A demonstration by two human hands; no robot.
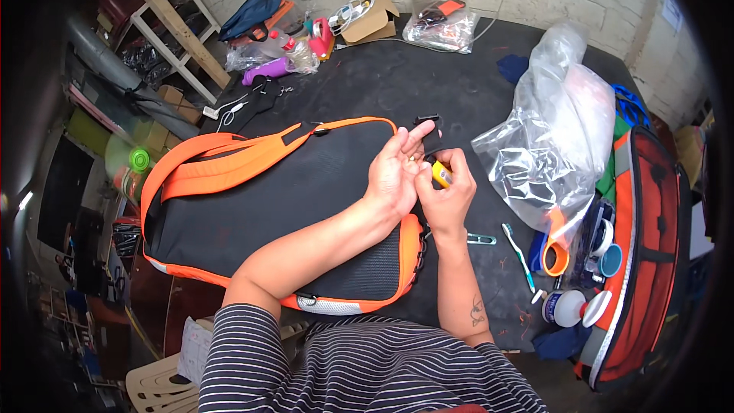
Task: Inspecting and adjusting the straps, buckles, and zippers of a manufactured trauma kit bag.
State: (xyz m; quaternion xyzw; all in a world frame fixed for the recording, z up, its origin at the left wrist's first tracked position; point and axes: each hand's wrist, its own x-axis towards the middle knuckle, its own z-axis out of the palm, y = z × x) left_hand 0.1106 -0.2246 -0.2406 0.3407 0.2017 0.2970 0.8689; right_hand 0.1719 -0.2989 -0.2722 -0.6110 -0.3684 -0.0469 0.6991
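Observation:
An orange and black backpack [260, 206] lies on the dark table, its shoulder straps facing up. My left hand [392, 177] is over its right end, palm up with fingers stretched out. A black strap with a buckle [426, 119] shows just beyond those fingertips; whether they touch it I cannot tell. Close against the left palm, my right hand [447, 193] grips a small yellow object with a black end [441, 174], which looks like a lighter. My right fingers partly cover it. Tiny pale bits show near the left palm.
Clear plastic bags [539, 138] lie to the right, with an orange tape roll [555, 258], a toothbrush [518, 257], a white bottle [564, 307] and a red-orange bag [642, 260]. Farther back are a cardboard box [371, 19] and a purple bottle [267, 69].

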